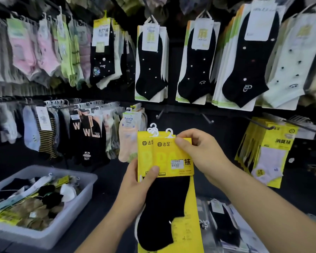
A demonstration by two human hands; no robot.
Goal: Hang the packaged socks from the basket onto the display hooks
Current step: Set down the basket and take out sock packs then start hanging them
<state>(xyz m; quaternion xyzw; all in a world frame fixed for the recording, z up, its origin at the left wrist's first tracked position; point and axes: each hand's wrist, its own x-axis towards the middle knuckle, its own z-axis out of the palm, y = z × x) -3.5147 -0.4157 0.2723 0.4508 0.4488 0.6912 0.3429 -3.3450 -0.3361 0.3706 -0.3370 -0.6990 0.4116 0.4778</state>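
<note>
Evidently, yellow-carded black sock packs (pixel 164 198) were held just below a bare display hook (pixel 160 115), gripped low by the left hand (pixel 135 189), the front card's top pinched by the right hand (pixel 201 154), probably to free one hanger (pixel 169 133); the grey basket (pixel 77 212) lay lower left of that hook.

Held sock packs (pixel 171 157) cut off at bottom edge; rear pack (pixel 144 154) mostly hidden; price sticker (pixel 177 163) unreadable; far-left socks (pixel 16 52) blurred.

Under my fingers (pixel 182 143) the sock packs (pixel 166 154) are smooth, faintly glossy yellow card, the black sock (pixel 164 201) below matt knit cloth. Above them the hangers (pixel 169 133) are white plastic; the basket (pixel 77 210) off left is smooth grey plastic.
</note>
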